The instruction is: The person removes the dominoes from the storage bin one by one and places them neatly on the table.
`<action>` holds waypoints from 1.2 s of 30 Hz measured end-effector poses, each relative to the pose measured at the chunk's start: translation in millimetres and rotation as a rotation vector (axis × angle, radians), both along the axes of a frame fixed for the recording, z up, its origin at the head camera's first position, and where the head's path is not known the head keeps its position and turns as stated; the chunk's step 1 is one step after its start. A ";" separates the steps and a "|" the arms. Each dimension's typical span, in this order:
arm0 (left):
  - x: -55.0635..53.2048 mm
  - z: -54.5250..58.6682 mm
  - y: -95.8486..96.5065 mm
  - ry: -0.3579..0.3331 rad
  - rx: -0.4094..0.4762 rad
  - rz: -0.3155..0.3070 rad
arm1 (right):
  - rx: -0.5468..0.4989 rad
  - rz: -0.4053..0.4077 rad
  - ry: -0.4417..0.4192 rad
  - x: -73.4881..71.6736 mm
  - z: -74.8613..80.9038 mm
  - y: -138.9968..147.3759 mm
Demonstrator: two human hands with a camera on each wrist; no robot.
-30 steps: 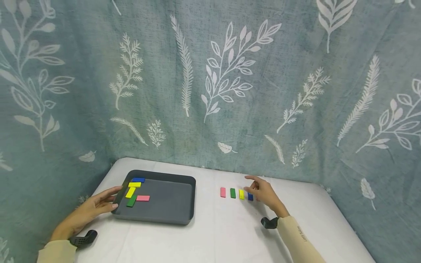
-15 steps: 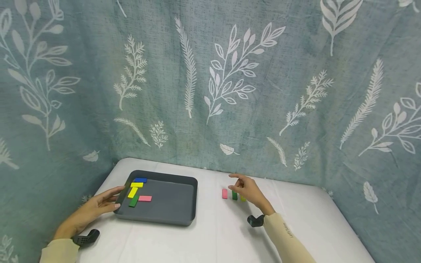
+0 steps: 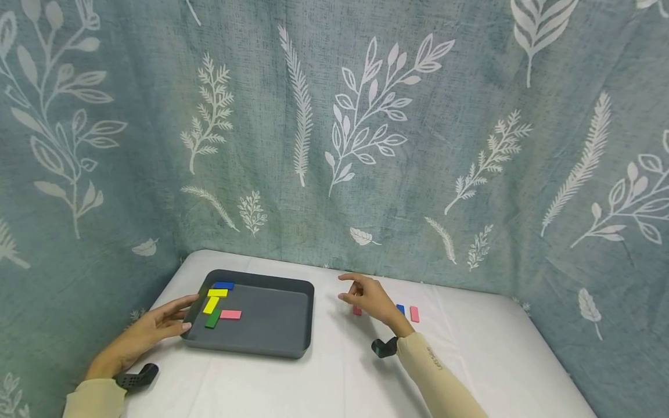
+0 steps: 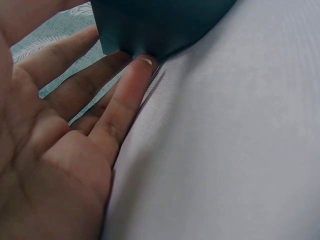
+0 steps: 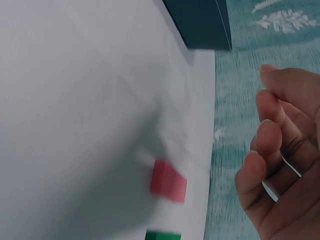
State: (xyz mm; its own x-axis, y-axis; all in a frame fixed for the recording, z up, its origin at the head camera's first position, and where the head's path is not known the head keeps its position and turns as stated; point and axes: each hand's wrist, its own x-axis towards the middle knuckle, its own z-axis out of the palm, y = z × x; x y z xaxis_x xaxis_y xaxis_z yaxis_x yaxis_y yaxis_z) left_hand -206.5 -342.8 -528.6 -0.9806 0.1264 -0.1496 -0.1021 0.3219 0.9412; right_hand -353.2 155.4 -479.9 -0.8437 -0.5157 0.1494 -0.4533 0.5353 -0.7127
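Note:
My left hand [image 3: 143, 334] rests against the left side of a dark grey tray [image 3: 272, 316], its fingertips touching the wall in the left wrist view. Inside the tray lie small flat rectangular blocks: a blue block [image 3: 224, 285], two yellow blocks, a green block [image 3: 212, 319] and a pink block [image 3: 230, 314]. My right hand [image 3: 368, 296], fingers loosely bent and holding nothing, hovers over a row of similar blocks right of the tray. It partly covers a pink block [image 3: 357, 311]. A green block [image 5: 164, 236] shows at the bottom of the right wrist view.
Farther right in the row stand out a blue block [image 3: 400, 309] and another pink block [image 3: 414, 314]. White cloth [image 3: 292, 386] covers the table. A green leaf-patterned curtain [image 3: 292, 232] hangs behind it and along the sides.
My right hand has moved left along the row, from over the blue block to over the left pink one, uncovering the blocks at the right end. The left hand stays at the tray.

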 end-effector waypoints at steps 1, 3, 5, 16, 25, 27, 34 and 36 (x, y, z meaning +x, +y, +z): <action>0.0 0.0 0.0 0.000 0.000 0.000 | -0.003 0.013 -0.006 0.3 -0.1 -3.6; -0.1 -0.4 -0.2 0.002 -0.004 0.001 | -0.004 0.038 -0.016 1.7 0.1 -10.7; -0.2 -0.9 -0.6 0.003 -0.006 0.002 | -0.002 0.061 -0.014 3.2 0.6 -17.8; 0.4 -1.5 -0.9 0.018 -0.026 -0.012 | 0.019 0.147 0.036 9.6 2.6 -57.4; -0.7 -4.9 -2.4 0.014 -0.017 -0.011 | 0.037 0.224 0.042 18.0 0.4 -93.2; -0.7 -4.6 -2.4 0.014 -0.015 -0.009 | 0.043 0.237 0.047 20.1 0.9 -101.4; -2.0 -3.5 -3.2 0.029 -0.002 -0.018 | 0.068 0.305 0.058 26.0 -0.5 -127.0; -2.3 -3.8 -3.6 0.035 0.001 -0.021 | 0.084 0.323 0.068 27.0 -1.7 -134.0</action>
